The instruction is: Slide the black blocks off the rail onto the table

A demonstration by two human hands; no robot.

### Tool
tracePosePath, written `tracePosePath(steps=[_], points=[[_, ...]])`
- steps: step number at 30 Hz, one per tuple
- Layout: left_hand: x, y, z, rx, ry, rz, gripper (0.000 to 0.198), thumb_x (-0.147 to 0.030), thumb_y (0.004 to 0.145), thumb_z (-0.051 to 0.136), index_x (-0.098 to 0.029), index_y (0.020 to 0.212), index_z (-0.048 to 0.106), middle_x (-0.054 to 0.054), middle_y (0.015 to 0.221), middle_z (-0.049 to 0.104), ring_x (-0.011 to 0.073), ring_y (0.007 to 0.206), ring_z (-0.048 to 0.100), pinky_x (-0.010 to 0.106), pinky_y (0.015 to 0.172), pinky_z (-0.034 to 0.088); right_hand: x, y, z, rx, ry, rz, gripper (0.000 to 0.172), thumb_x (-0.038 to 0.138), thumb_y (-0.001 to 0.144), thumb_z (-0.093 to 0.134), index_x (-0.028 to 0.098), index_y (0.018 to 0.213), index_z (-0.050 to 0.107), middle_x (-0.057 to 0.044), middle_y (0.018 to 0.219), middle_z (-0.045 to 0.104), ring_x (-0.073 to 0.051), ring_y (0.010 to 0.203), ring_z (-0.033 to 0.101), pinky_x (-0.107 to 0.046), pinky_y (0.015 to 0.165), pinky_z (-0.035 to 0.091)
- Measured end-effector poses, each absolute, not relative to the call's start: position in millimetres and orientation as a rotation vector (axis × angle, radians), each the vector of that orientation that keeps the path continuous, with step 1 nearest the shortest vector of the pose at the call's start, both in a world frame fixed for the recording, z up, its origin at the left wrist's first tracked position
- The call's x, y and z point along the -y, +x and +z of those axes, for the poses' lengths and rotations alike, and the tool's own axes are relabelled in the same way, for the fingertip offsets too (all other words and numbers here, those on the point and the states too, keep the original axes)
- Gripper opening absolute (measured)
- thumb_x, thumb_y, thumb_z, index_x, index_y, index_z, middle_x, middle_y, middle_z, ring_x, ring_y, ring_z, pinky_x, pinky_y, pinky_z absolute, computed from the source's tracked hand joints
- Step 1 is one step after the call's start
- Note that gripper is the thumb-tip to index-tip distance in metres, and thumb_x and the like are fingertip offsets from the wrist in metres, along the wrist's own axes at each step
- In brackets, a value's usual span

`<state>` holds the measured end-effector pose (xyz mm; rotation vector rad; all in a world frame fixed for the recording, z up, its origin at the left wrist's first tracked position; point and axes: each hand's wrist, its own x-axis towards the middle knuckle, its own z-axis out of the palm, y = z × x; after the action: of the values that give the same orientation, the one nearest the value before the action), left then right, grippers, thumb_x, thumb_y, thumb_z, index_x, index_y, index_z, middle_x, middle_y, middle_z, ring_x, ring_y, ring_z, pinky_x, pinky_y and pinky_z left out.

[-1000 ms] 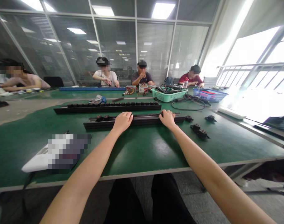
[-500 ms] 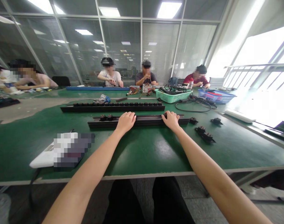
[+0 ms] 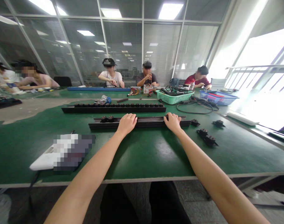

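Near black rail ran left-to-right beneath left hand and right hand, both grips' closure unclear, loose black modules nearer the right.

Black trousers are worn, and both forearms and both hands can be seen as bare.

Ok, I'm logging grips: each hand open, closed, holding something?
Left hand: on the near black rail; whether it grips cannot be told.
Right hand: on the same rail, nearer its right end; grip unclear.
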<state>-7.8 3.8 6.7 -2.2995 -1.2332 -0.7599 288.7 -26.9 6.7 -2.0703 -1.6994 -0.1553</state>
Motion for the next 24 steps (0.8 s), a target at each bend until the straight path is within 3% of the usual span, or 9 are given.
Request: tracePosePath(steps=[9, 14, 24], points=[[-2.1, -6.9, 8.2, 1.248, -2.308, -0.745, 0.037, -0.030, 0.109, 0.038, -0.015, 0.123, 0.069, 0.015, 0.123, 0.075, 0.0287, 0.116, 0.070, 0.044, 0.111, 0.049, 24.0, 294.2, 3.9, 1.714, -2.046, -0.151, 0.037, 0.039, 0.104, 0.042, 0.019, 0.128, 0.062, -0.020, 0.125, 0.067, -0.037, 0.121, 0.055, -0.048, 0.101, 0.035], [-1.0, -5.8, 10.0, 1.221, -2.323, -0.726, 0.035, -0.030, 0.108, 0.039, -0.017, 0.120, 0.070, 0.014, 0.119, 0.076, 0.0281, 0.113, 0.071, 0.046, 0.112, 0.048, 22.3, 294.5, 2.0, 1.665, -2.029, -0.150, 0.041, 0.038, 0.104, 0.043, 0.012, 0.134, 0.054, -0.023, 0.130, 0.066, -0.037, 0.123, 0.055, -0.047, 0.103, 0.034], [0.8, -4.8, 10.1, 1.217, -2.290, -0.699, 0.036, -0.030, 0.109, 0.040, -0.013, 0.122, 0.069, 0.015, 0.118, 0.076, 0.0278, 0.112, 0.071, 0.043, 0.111, 0.049, 19.4, 297.0, 1.2, 1.629, -2.024, -0.130, 0.032, 0.039, 0.102, 0.048, 0.014, 0.119, 0.056, -0.021, 0.121, 0.068, -0.036, 0.119, 0.057, -0.047, 0.102, 0.033]])
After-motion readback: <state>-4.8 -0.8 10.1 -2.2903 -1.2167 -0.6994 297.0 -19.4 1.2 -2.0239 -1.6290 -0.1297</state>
